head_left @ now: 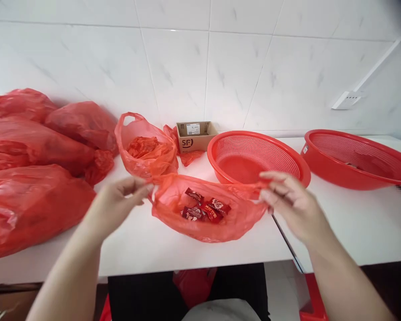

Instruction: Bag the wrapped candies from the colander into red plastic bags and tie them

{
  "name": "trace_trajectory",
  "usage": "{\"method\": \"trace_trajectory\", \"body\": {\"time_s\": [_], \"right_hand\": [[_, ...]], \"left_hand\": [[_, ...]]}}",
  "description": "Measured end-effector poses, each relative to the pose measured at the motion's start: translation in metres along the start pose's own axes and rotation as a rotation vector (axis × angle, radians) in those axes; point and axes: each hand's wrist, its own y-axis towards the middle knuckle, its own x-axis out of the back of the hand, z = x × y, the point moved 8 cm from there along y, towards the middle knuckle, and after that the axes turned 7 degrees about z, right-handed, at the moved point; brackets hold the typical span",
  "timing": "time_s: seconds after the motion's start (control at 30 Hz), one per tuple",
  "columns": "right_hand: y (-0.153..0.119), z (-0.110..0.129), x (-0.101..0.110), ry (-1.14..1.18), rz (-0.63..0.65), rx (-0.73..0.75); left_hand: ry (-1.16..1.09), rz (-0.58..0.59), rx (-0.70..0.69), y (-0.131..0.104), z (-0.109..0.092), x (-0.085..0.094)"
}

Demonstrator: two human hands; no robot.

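A red plastic bag (217, 231) is spread between my two hands over the white table, its mouth facing up. Several small dark red wrapped packets (205, 207) with pale lettering lie inside it. My left hand (122, 200) pinches the bag's left handle between thumb and fingers. On the other side, my right hand (290, 200) grips the right handle in the same way. Right behind the bag stands a round red perforated basin (254, 160), partly covered by the bag's far rim and my right fingers.
Several filled red bags (36, 196) are heaped at the left. Behind my left hand, an open red bag (147, 154) holds crumpled red plastic. A small cardboard box (195, 138) stands by the wall. Another red basin (357, 158) is at the right. The white table (220, 261) has a seam right of centre.
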Motion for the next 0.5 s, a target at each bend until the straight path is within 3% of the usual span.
{"method": "trace_trajectory", "body": {"time_s": [0.1,0.13,0.2,0.27,0.4,0.5], "right_hand": [[0.023,0.062,0.025,0.087,-0.234,0.271],[0.029,0.082,0.027,0.092,-0.25,0.342],[0.042,0.116,0.016,0.021,-0.119,0.406],[0.051,0.14,0.003,-0.071,0.016,0.425],[0.06,0.18,0.018,-0.038,-0.117,0.535],[0.07,0.198,0.008,-0.124,0.002,0.48]], "left_hand": [[-0.553,-0.118,-0.206,0.0,-0.058,0.037],[-0.686,-0.112,-0.272,0.001,-0.077,0.045],[-0.817,-0.079,-0.333,0.003,-0.104,0.055],[-0.849,-0.077,-0.328,0.006,-0.116,0.063],[-0.841,-0.102,-0.394,0.007,-0.123,0.082],[-0.882,-0.079,-0.423,0.013,-0.125,0.092]]}}
